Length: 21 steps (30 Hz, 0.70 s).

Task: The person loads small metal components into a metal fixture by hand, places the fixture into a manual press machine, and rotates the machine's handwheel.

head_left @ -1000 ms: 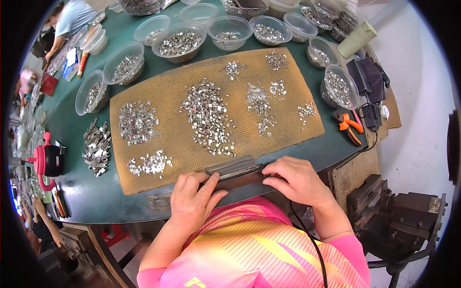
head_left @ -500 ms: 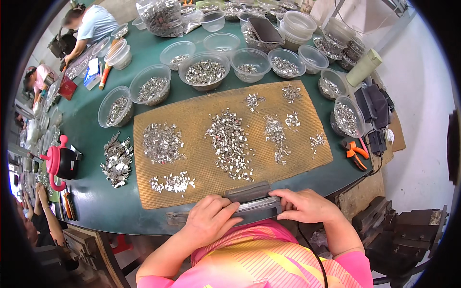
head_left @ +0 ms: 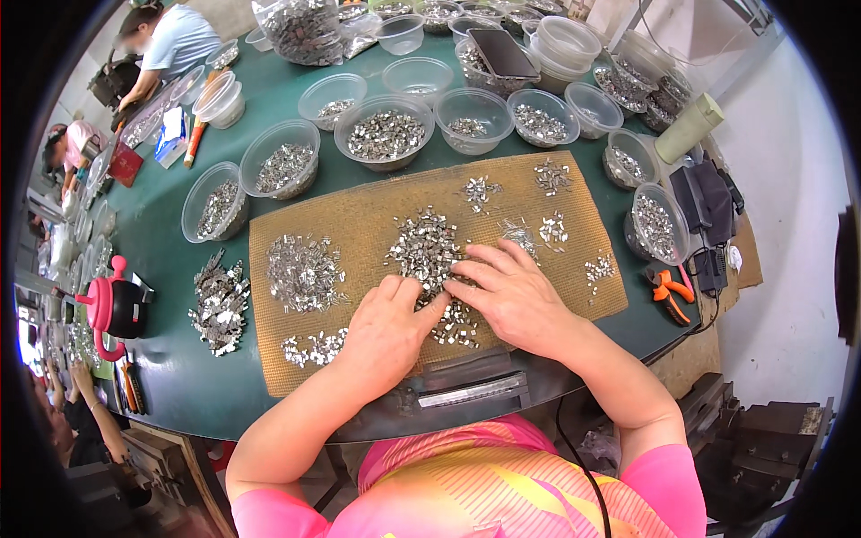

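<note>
A heap of small silvery metal pieces (head_left: 424, 242) lies on the middle of a tan textured mat (head_left: 359, 211). My left hand (head_left: 386, 330) rests at the heap's left lower side, fingers bent down and thumb apart from the forefinger. Against the right side of the heap, my right hand (head_left: 513, 298) has its fingers spread, with the tips among the pieces. Nothing shows held in either hand. At the mat's near edge lies a metal bar-shaped fixture (head_left: 475, 390), untouched. Smaller piles surround the heap, including thin flat pieces (head_left: 305, 272) and bright white-silver pieces (head_left: 314, 348).
Clear plastic bowls (head_left: 383, 134) of metal pieces line the far side. Dark strips (head_left: 220, 303) are piled left of the mat, beyond them a pink-and-black cup (head_left: 115, 305). Orange-handled pliers (head_left: 668, 291) lie at right below a bowl (head_left: 655, 224). Other people work at far left.
Both hands have left the metal fixture at the near edge and moved forward onto the central heap. The fixture now lies alone, and my right hand covers part of the pile to its right.
</note>
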Each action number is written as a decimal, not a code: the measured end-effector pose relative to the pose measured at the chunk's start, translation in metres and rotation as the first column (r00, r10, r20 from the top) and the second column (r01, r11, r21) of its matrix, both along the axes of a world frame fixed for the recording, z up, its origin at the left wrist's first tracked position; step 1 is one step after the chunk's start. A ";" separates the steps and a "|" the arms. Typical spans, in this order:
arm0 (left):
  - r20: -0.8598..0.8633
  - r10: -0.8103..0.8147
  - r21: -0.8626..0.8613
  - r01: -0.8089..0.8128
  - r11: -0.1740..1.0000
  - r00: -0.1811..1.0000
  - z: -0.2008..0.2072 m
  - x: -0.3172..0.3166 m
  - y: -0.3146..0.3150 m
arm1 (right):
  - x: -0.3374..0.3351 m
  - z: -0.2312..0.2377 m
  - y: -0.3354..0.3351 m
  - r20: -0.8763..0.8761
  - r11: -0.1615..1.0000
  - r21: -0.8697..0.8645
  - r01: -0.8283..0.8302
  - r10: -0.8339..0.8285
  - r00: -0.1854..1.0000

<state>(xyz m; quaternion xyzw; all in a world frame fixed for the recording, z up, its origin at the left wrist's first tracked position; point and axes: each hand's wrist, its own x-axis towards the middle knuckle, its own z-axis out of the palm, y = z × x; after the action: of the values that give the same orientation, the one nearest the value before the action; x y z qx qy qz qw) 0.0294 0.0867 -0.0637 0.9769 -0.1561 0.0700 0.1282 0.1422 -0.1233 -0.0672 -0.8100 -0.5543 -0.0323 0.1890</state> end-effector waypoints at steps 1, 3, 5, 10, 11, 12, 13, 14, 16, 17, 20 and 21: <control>0.019 -0.011 -0.007 0.011 1.000 1.000 -0.002 -0.003 0.003 | 0.002 -0.004 0.002 0.032 1.000 -0.013 -0.025 0.025 0.999; 0.016 -0.014 -0.032 0.015 0.999 1.000 -0.005 -0.007 0.008 | 0.003 -0.006 0.003 0.065 0.999 -0.033 -0.042 0.044 0.997; 0.006 -0.014 -0.071 0.014 0.997 1.000 -0.005 -0.012 0.010 | 0.003 0.000 -0.001 0.046 0.998 -0.039 -0.051 0.053 0.998; 0.008 -0.021 -0.110 0.022 0.994 1.000 -0.004 -0.011 0.015 | 0.001 0.003 -0.015 0.009 0.996 -0.066 -0.066 0.066 0.998; 0.017 -0.018 -0.102 0.020 0.995 1.000 -0.005 -0.009 0.015 | 0.001 0.003 -0.015 0.006 0.996 -0.069 -0.064 0.065 0.998; 0.015 -0.019 -0.105 0.021 0.994 1.000 -0.006 -0.006 0.015 | 0.002 0.003 -0.015 -0.016 0.996 -0.070 -0.060 0.059 0.998; -0.002 -0.019 -0.071 0.019 0.997 1.000 -0.006 -0.003 0.014 | 0.003 0.004 -0.015 -0.037 0.996 -0.071 -0.055 0.053 0.998; -0.020 -0.018 -0.038 0.017 0.999 1.000 -0.006 -0.001 0.013 | 0.003 0.005 -0.013 -0.038 0.996 -0.073 -0.054 0.051 0.998; -0.018 -0.030 -0.029 0.029 0.999 0.999 -0.005 0.001 0.010 | 0.001 0.005 -0.005 -0.008 0.999 -0.048 -0.025 0.025 1.000; -0.015 -0.041 -0.018 0.040 0.999 0.999 -0.005 0.002 0.009 | 0.000 0.004 -0.002 -0.010 0.999 -0.049 -0.022 0.022 1.000; -0.026 -0.051 -0.034 0.050 0.998 0.998 -0.003 0.000 0.009 | 0.000 0.000 0.001 0.061 0.997 -0.079 -0.004 0.009 0.998; -0.028 -0.051 -0.034 0.050 0.998 0.998 -0.004 -0.001 0.009 | 0.001 0.001 -0.002 0.045 0.997 -0.078 -0.013 0.016 0.999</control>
<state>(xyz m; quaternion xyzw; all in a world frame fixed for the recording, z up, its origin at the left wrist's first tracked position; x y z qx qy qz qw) 0.0287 0.0955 -0.0677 0.9712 -0.1779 0.0550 0.1487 0.1437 -0.1254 -0.0661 -0.8117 -0.5652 -0.0280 0.1448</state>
